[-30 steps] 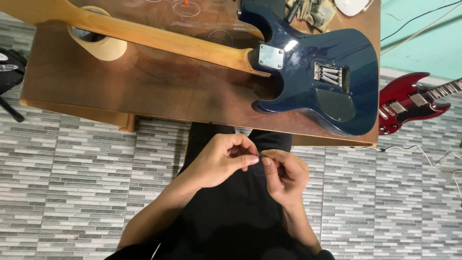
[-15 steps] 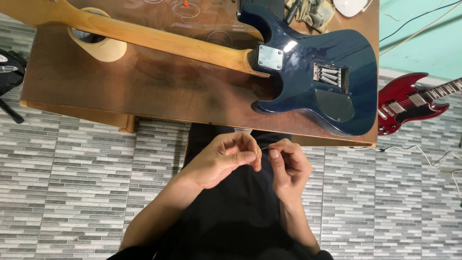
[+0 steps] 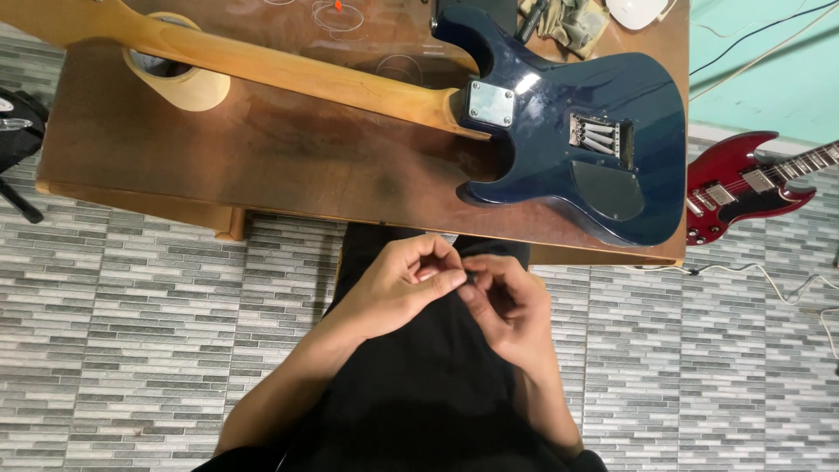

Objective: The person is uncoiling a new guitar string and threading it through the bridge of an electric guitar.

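Left hand (image 3: 398,287) and right hand (image 3: 507,306): fingertips pinched together on a tiny dark item (image 3: 472,278), too small to identify, above the lap, near the table (image 3: 262,166). Blue guitar (image 3: 577,140): face down, headstock cut off

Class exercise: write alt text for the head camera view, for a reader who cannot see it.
Seen from above, a person's left hand and right hand meet over their lap, pinching something too small to identify. Ahead, a blue electric guitar lies face down on a wooden table.
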